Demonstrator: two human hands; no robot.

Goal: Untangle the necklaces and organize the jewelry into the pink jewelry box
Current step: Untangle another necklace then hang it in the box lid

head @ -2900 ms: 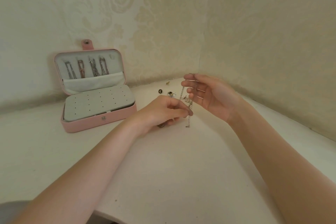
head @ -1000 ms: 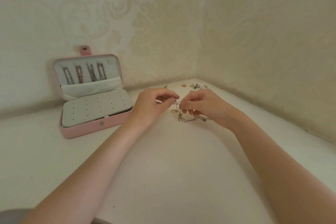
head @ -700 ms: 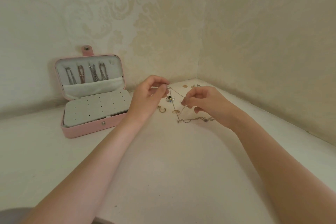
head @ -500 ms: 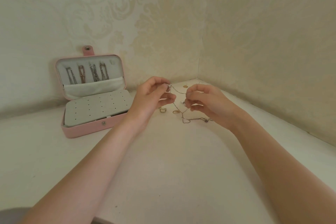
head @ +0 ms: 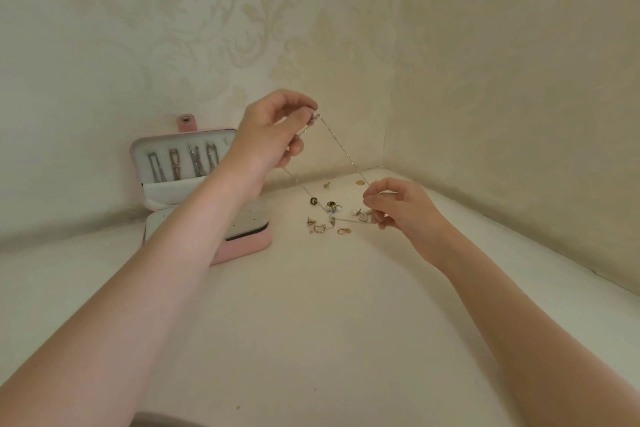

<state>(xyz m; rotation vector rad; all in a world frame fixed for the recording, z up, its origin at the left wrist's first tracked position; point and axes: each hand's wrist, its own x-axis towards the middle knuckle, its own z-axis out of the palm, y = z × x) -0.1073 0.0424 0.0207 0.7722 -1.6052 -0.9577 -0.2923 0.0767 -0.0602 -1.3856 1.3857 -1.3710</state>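
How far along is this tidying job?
Early-middle. Four chains already hang in the pink jewelry box lid. The left hand and right hand stretch one necklace between them. Earrings and rings remain loose on the table.

Two walls point(head: 173, 45) w/ cream damask wallpaper, pale floral scrolls, meet in a corner point(head: 388, 114) at upper centre-right. Right wall point(head: 519, 80) looks a bit more yellow-beige than the left. Below, a white table point(head: 311, 322) fits into the corner, matte surface w/ a few tiny dark specks. Light soft & even, faint shadows only.
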